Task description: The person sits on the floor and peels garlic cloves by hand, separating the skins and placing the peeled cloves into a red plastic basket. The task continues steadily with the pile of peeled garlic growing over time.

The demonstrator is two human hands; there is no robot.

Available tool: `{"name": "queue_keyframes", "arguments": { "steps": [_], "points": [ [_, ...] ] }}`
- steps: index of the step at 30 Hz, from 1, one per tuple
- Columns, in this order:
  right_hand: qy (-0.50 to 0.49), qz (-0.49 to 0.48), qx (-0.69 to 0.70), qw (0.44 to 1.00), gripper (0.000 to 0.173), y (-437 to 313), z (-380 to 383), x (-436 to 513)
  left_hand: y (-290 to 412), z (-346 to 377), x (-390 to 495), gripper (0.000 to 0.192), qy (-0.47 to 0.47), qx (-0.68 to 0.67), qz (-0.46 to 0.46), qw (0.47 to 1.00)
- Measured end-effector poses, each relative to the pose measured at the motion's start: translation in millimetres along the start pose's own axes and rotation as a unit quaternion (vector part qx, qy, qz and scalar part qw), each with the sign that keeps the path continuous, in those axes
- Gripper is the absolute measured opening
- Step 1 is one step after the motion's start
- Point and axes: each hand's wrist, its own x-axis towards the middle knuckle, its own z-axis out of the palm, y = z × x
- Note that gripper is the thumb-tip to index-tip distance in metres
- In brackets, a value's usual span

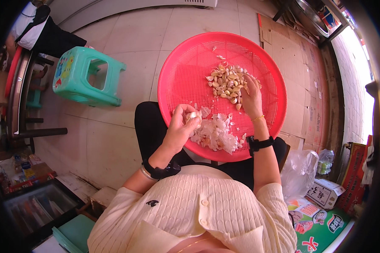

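A round red plastic sieve basket (185, 72) rests across my lap. My left hand (182, 128) grips a partly peeled garlic bulb (194, 118) over the basket's near left side. Farther out, my right hand (252, 98) reaches over the right edge of a pile of loose garlic cloves (226, 81). Its fingers are spread, and nothing shows in them, though the fingertips are over the cloves. Papery garlic skins (217, 132) lie heaped near me, just right of my left hand. A few skin flakes are scattered at the far side of the basket.
A green plastic stool (88, 76) lies on its side on the tiled floor (114, 132) to the left. Flattened cardboard (291, 72) covers the floor at right. Clear plastic bags (299, 172) and a white box (324, 193) sit at lower right. Another person sits at far left.
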Motion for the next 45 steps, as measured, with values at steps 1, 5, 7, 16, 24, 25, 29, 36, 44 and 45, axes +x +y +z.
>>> {"name": "queue_keyframes", "arguments": {
  "steps": [1, 5, 7, 16, 24, 25, 29, 36, 44, 45],
  "points": [
    [0.017, -0.023, -0.017, 0.999, 0.041, -3, 4, 0, 0, 0, 1, 0.021, -0.004, -0.004, 0.003, 1.0],
    [-0.166, -0.141, 0.092, 0.972, 0.03, -27, 35, -27, -4, 4, 3, 0.023, 0.004, 0.052, 0.01, 0.999],
    [-0.206, -0.185, 0.005, 0.961, 0.029, -37, 49, -37, -5, 5, 4, 0.025, -0.001, 0.082, 0.027, 0.996],
    [-0.298, -0.079, 0.09, 0.947, 0.023, -35, 64, -25, 1, 2, 2, 0.023, -0.031, 0.108, -0.01, 0.994],
    [-0.201, -0.102, -0.007, 0.974, 0.025, -18, 75, -13, -1, -2, 1, 0.019, -0.025, 0.067, -0.023, 0.997],
    [-0.183, -0.091, 0.009, 0.979, 0.027, -18, 74, -14, -1, -3, 1, 0.019, -0.017, 0.075, -0.025, 0.997],
    [-0.191, -0.104, 0.048, 0.975, 0.028, -23, 67, -26, -1, -2, 2, 0.016, -0.027, 0.054, -0.024, 0.998],
    [-0.088, -0.028, -0.02, 0.996, 0.012, -15, 58, -6, -1, 2, -1, 0.015, -0.056, 0.029, -0.03, 0.998],
    [-0.059, 0.027, -0.052, 0.997, 0.007, 3, 70, 5, -3, -2, -6, 0.012, -0.079, 0.045, 0.009, 0.996],
    [-0.037, 0.012, -0.025, 0.999, 0.007, 5, 67, 4, -4, -3, -7, 0.012, -0.071, 0.05, -0.003, 0.996]
  ]
}}
